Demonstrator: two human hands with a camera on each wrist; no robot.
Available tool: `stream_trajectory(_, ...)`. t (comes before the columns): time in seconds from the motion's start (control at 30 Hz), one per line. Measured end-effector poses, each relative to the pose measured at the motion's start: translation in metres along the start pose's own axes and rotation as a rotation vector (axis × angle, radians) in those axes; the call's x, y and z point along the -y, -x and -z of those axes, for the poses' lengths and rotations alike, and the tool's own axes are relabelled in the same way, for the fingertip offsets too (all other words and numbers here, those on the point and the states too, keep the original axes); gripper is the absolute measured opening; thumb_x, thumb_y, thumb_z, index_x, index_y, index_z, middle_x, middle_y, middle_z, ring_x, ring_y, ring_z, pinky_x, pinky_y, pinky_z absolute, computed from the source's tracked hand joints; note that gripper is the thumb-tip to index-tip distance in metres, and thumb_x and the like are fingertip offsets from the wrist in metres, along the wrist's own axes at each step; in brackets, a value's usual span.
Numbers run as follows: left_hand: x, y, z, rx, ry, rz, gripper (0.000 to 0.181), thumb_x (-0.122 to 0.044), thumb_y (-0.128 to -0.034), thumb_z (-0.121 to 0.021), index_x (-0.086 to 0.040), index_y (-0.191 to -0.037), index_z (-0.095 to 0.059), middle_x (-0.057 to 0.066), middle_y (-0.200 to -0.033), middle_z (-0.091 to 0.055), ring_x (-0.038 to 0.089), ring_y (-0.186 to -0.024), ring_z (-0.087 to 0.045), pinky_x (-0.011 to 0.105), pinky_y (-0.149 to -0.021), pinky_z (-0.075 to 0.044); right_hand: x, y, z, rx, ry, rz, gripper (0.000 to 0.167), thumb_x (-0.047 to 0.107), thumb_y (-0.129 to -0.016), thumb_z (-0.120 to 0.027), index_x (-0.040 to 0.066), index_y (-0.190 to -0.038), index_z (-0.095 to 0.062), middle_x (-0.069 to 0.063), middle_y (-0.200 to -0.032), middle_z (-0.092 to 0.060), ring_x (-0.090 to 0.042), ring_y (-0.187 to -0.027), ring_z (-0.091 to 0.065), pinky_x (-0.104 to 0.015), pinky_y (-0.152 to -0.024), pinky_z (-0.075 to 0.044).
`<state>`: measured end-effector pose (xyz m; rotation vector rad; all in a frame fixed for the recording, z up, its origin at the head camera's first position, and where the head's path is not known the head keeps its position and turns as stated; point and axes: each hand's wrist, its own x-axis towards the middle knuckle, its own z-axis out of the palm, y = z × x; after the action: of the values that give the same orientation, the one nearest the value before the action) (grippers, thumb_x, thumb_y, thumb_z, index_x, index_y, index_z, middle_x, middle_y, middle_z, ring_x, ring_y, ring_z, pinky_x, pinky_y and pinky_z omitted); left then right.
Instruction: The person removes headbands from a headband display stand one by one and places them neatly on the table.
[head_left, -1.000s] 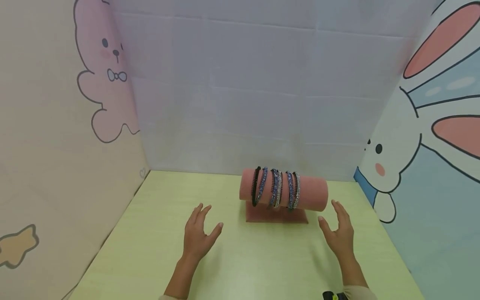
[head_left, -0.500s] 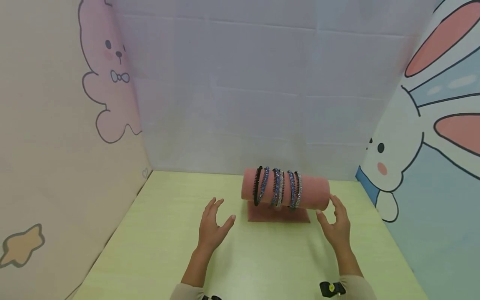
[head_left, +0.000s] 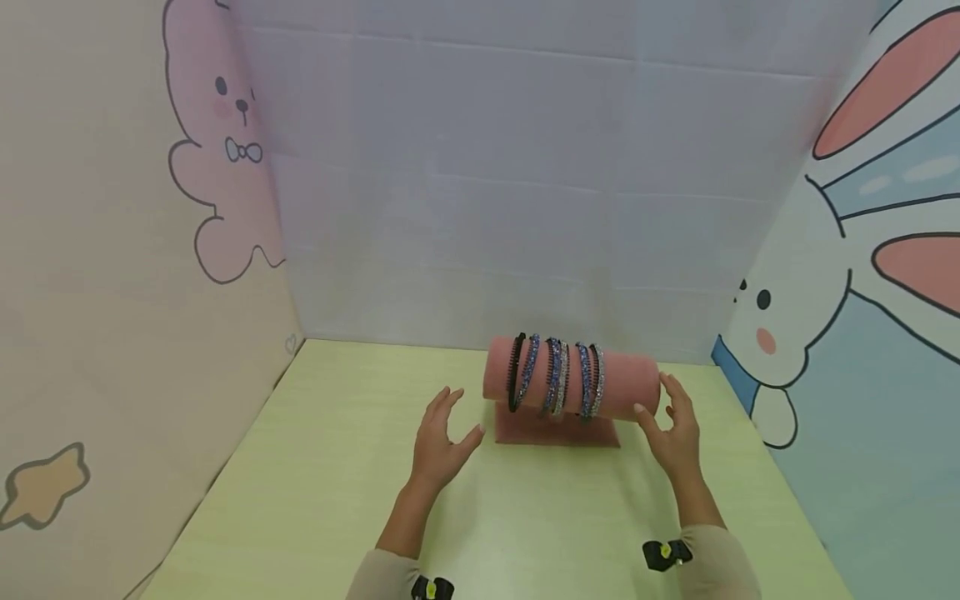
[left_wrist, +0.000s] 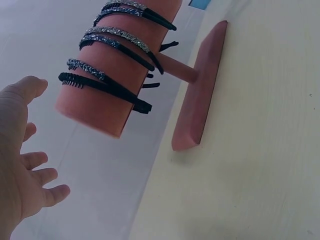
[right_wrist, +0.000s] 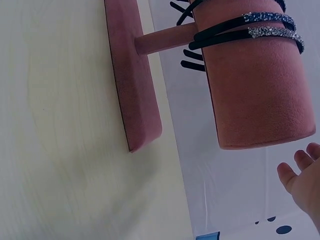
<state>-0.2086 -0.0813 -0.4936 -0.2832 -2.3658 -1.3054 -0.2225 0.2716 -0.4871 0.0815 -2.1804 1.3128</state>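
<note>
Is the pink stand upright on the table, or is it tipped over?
The pink stand is upright: its base rests flat on the table, and a post holds the roll above it.

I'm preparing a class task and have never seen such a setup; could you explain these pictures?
There is no machine, only a person's bare left hand and right hand. The wide view comes from a camera worn on the head, looking forward and down; the closer two come from cameras on each wrist. On the pale table stands a pink roll on a base, with headbands, some glittery, fitted around it. Neither hand grips anything: the right is open beside one end of the roll, the left open, short of the other end.
</note>
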Motion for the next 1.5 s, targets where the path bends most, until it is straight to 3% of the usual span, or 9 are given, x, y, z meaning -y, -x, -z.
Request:
stream_trajectory(0.1, -0.001, -0.006, -0.001, 0.009, 0.016, -0.014, 0.061, -0.027, -0.0769, -0.074, -0.009, -0.131, -0.052, 0.017, -0.138, -0.042, 0.034, -0.125, -0.039, 0.057, -0.093, -0.035, 0.000, -0.004, -0.002, 0.012, -0.020, -0.013, 0.061, 0.004, -0.083, -0.067, 0.005, -0.139, -0.043, -0.015, -0.143, -0.035, -0.027, -0.131, -0.030, -0.053, -0.096, -0.033)
stream_trajectory(0.17, -0.002, -0.009, -0.002, 0.022, 0.023, -0.014, 0.061, -0.028, -0.0774, -0.074, -0.009, -0.131, -0.052, 0.016, -0.138, -0.041, 0.034, -0.125, -0.039, 0.057, -0.093, -0.035, 0.000, -0.006, -0.003, 0.016, -0.030, -0.012, 0.061, 0.005, -0.083, -0.067, 0.005, -0.139, -0.042, -0.015, -0.144, -0.034, -0.028, -0.131, -0.029, -0.057, -0.095, -0.032)
stream_trajectory(0.33, -0.003, -0.017, -0.002, 0.047, 0.037, -0.010, 0.061, -0.027, -0.0781, -0.074, -0.011, -0.132, -0.051, 0.014, -0.139, -0.040, 0.031, -0.126, -0.039, 0.055, -0.094, -0.035, -0.001, -0.013, -0.005, 0.038, -0.042, -0.009, 0.061, 0.006, -0.084, -0.066, 0.005, -0.140, -0.041, -0.017, -0.144, -0.033, -0.029, -0.132, -0.028, -0.057, -0.097, -0.030)
stream_trajectory(0.6, -0.004, -0.031, -0.007, 0.043, 0.060, -0.062, 0.060, -0.023, -0.0772, -0.075, -0.007, -0.130, -0.052, 0.017, -0.137, -0.043, 0.031, -0.126, -0.039, 0.054, -0.096, -0.034, -0.003, -0.026, -0.009, 0.081, -0.063, -0.014, 0.060, 0.011, -0.085, -0.065, 0.005, -0.139, -0.041, -0.017, -0.145, -0.031, -0.030, -0.133, -0.026, -0.050, -0.103, -0.025)
stream_trajectory(0.83, -0.006, -0.041, -0.015, 0.053, 0.074, -0.080, 0.061, -0.031, -0.0788, -0.073, -0.007, -0.130, -0.052, 0.017, -0.136, -0.044, 0.030, -0.125, -0.040, 0.052, -0.096, -0.036, -0.010, -0.035, -0.015, 0.093, -0.059, -0.012, 0.058, 0.013, -0.085, -0.064, 0.005, -0.138, -0.043, -0.018, -0.145, -0.031, -0.029, -0.135, -0.022, -0.046, -0.107, -0.017)
stream_trajectory(1.1, -0.008, -0.052, -0.020, 0.080, 0.083, -0.121, 0.059, -0.030, -0.0801, -0.072, -0.006, -0.130, -0.052, 0.018, -0.135, -0.044, 0.032, -0.125, -0.040, 0.052, -0.095, -0.036, -0.009, -0.042, -0.022, 0.059, -0.070, 0.029, 0.053, 0.013, -0.082, -0.066, 0.000, -0.131, -0.049, -0.023, -0.141, -0.035, -0.035, -0.132, -0.026, -0.052, -0.106, -0.016)
stream_trajectory(1.5, -0.005, -0.070, -0.018, 0.121, 0.089, -0.165, 0.058, -0.026, -0.0803, -0.072, -0.006, -0.131, -0.052, 0.017, -0.134, -0.045, 0.031, -0.125, -0.039, 0.050, -0.097, -0.035, -0.016, -0.048, -0.027, 0.042, -0.032, -0.015, 0.050, 0.018, -0.083, -0.066, 0.001, -0.128, -0.053, -0.020, -0.141, -0.037, -0.033, -0.132, -0.028, -0.051, -0.105, -0.019)
